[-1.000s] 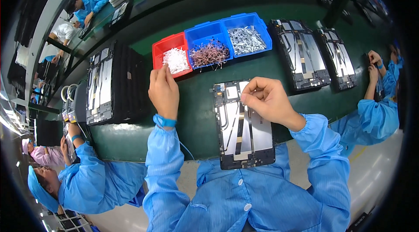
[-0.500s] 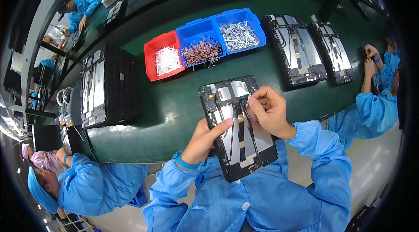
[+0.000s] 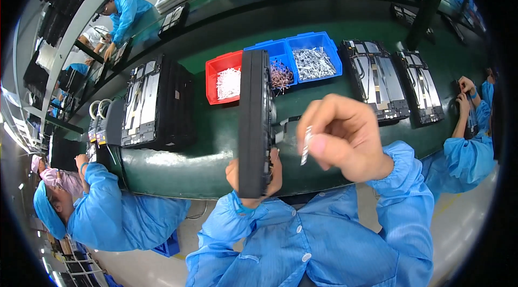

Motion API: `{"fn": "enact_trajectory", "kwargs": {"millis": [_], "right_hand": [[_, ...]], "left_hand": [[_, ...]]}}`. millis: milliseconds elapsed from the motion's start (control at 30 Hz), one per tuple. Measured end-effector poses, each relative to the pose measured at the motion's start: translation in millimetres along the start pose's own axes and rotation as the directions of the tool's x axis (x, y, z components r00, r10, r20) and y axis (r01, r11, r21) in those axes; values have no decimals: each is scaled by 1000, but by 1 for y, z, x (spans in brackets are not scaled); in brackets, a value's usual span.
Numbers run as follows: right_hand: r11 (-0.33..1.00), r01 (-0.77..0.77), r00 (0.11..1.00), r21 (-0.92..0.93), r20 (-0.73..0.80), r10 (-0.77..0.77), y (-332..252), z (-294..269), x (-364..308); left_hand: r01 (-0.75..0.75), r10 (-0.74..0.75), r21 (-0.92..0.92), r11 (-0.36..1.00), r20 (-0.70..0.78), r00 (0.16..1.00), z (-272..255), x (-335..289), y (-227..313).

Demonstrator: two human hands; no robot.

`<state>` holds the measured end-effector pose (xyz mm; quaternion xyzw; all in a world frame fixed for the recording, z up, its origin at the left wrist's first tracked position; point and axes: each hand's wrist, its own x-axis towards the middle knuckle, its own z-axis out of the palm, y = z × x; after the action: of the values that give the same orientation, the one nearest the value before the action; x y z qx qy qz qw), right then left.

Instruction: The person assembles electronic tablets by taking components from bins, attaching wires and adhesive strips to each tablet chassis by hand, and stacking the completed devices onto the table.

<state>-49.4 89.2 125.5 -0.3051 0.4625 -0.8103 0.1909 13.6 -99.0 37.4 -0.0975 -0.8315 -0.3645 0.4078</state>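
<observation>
My left hand [image 3: 253,175] grips the lower end of a black flat panel [image 3: 253,120] and holds it up on edge, so I see its thin side. My right hand [image 3: 345,136] is raised beside the panel, to its right. Its thumb and fingers pinch a small silvery strip [image 3: 306,145] that hangs down. Both of my sleeves are blue. The panel's face is hidden from me.
On the green bench [image 3: 216,147] stand a red bin [image 3: 224,79] of white parts and two blue bins [image 3: 302,57] of small metal parts. A stack of black panels [image 3: 156,103] is left, more panels [image 3: 377,82] right. Co-workers in blue sit left [image 3: 108,211] and right [image 3: 464,147].
The panel lay flat on the bench under both hands; my left hand has now lifted it and turned it on edge. My right hand has come up off it, holding the strip.
</observation>
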Motion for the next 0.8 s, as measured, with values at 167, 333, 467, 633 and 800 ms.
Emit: {"fn": "enact_trajectory", "kwargs": {"millis": [167,333,467,633,800], "right_hand": [[991,-94,995,93,53,89,15,21,13],[999,-7,1000,41,7,6,31,21,12],[1000,15,999,19,33,-15,32,19,14],[999,37,998,-17,52,-36,30,18,16],[998,51,997,-23,60,-49,31,16,16]], "left_hand": [[34,-25,-137,990,67,997,24,-39,-55],[-31,30,-80,996,-12,999,23,-31,-43],[-41,39,-62,997,-23,999,25,-31,-46],[-29,27,-43,999,-56,998,31,-36,-51],[-47,45,-79,996,-27,999,24,-24,-36]]}}
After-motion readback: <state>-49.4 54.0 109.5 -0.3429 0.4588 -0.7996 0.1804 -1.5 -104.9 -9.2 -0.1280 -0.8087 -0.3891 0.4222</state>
